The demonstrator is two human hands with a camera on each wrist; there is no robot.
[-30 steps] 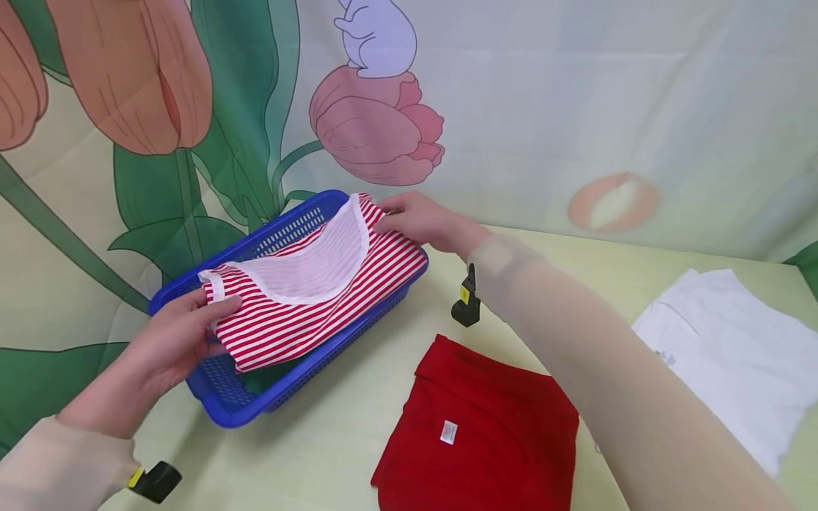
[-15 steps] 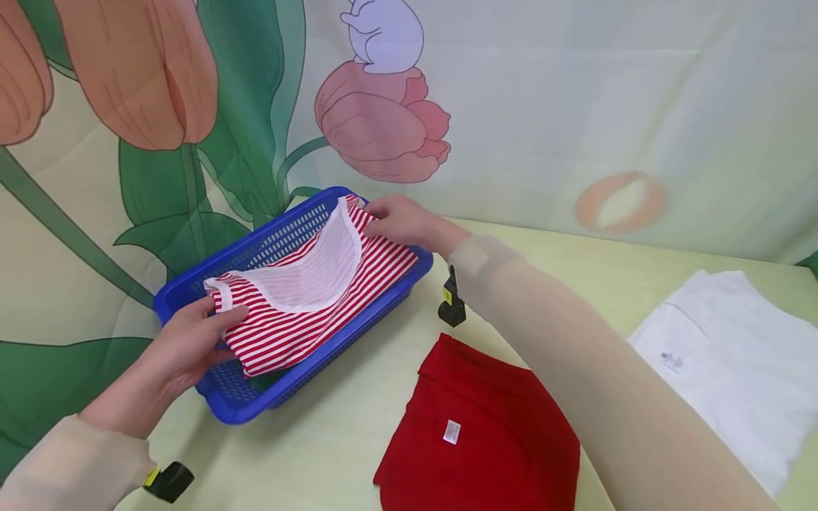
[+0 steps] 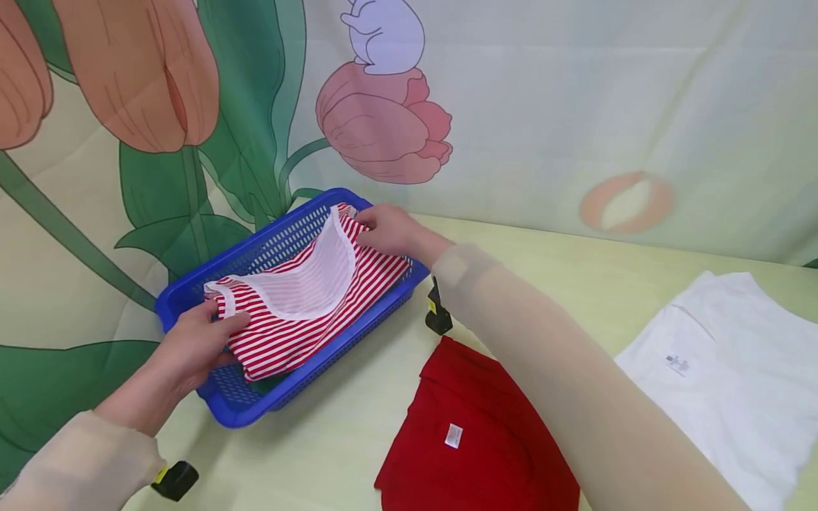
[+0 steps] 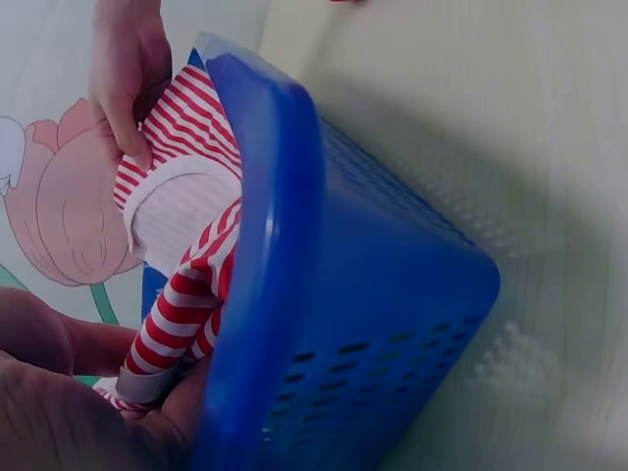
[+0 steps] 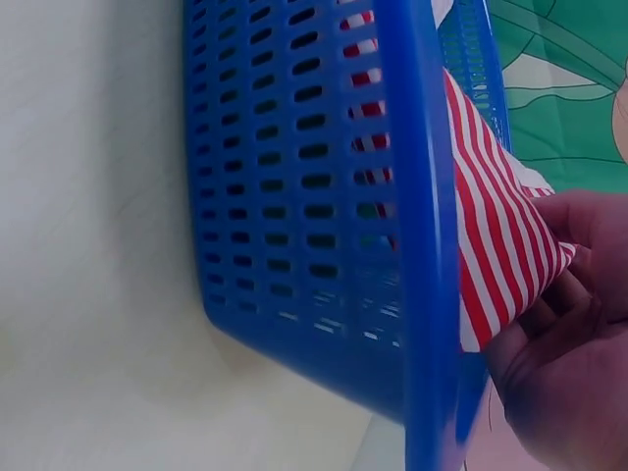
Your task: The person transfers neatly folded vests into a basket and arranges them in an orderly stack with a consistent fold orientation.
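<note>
Through the slots in the side of the blue basket (image 3: 345, 353), your right wrist view shows red and white stripes, so part of the striped shirt (image 3: 284, 348) sits down inside; from your head you see only its upper face, with a white-trimmed neckline, lying across the basket's mouth. Something dark green (image 3: 267, 384) (too covered to name) lies under the shirt, in the basket's near end. Your left hand (image 3: 194, 344), at that near end, grips the shirt's edge, thumb on top; its own wrist view shows a banded fold between thumb and fingers, close inside the rim. Your right hand (image 3: 391, 231), at the basket's far end, pinches a raised corner, with thumb and fingers closed narrowly on the cloth. Right of the basket lies a red garment (image 3: 476, 433) with a small label; beyond it, well apart from the basket, a white garment (image 3: 735, 376).
</note>
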